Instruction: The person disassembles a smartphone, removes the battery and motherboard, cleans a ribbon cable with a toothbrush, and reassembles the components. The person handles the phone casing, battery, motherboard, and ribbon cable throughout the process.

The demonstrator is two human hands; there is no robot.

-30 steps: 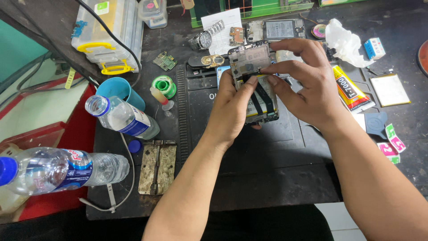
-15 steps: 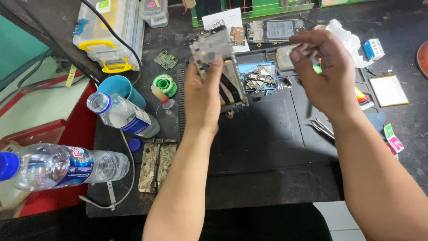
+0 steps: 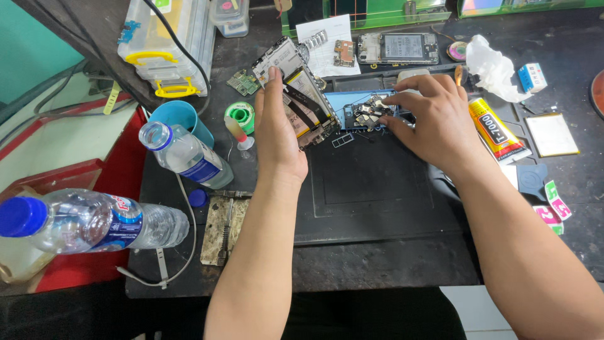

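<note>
While the person is leaning over the dark work mat [image 3: 377,189], this is what I am seeing:

Left hand: the left hand [image 3: 277,135] is holding up an opened phone frame [image 3: 296,88], fingers closed around its lower edge, thumb side toward the body. The frame is tilting, its top end pointing away, above the mat and not resting on it.

Right hand: the right hand [image 3: 434,116] is reaching down with fingers spread and curved; the fingertips [image 3: 391,121] are touching a small pile of loose parts [image 3: 368,113] on a blue tray [image 3: 352,101]. I cannot tell if it is already pinching one piece.

Doing it well: I am thinking the pick needs only two fingertips and a light touch, so the other pieces are not scattering, and the frame should be kept steady.

Around: a yellow glue tube [image 3: 494,129] is lying just beside the right hand; two water bottles [image 3: 182,154] are lying at the left side.
</note>
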